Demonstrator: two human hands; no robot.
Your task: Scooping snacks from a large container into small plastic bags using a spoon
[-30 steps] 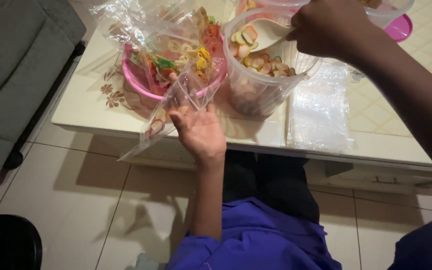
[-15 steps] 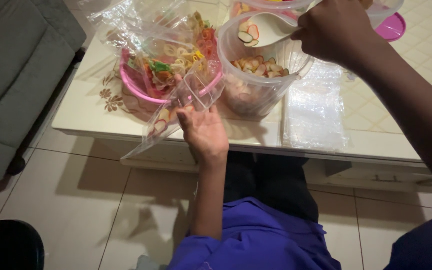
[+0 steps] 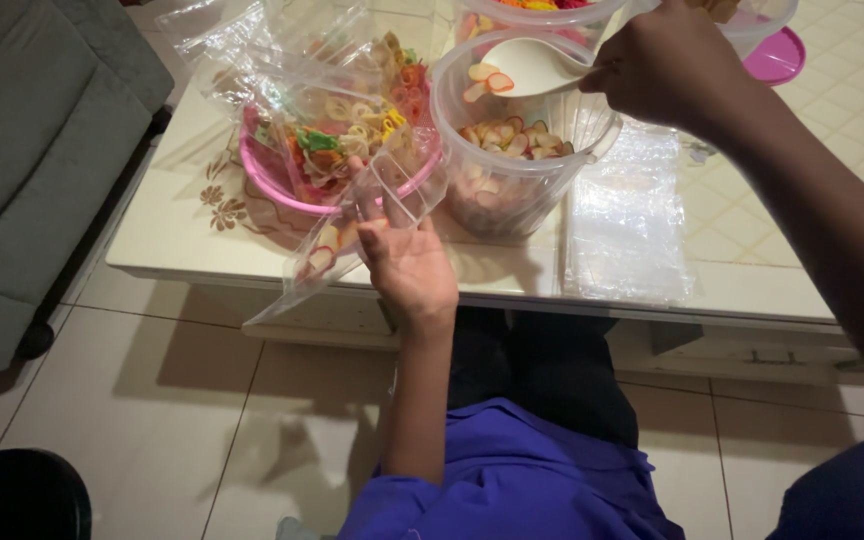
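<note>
My left hand (image 3: 407,262) holds a clear plastic bag (image 3: 352,235) by its mouth at the table's front edge; a few pale and red crackers lie in the bag's bottom. My right hand (image 3: 667,62) grips a white scoop (image 3: 532,68) that carries a few crackers, held over a clear round tub (image 3: 512,180) partly filled with the same crackers. The scoop tilts toward the bag but stays above the tub.
A pink bowl (image 3: 282,190) behind the bag holds bagged colourful crackers. A stack of flat clear bags (image 3: 627,215) lies right of the tub on the white table (image 3: 192,240). Another tub and a pink lid (image 3: 777,55) sit at the back. A grey sofa (image 3: 22,150) stands left.
My right hand lifted the scoop out of the tub with crackers on it. My left hand kept the bag at the table edge, shifting only slightly.
</note>
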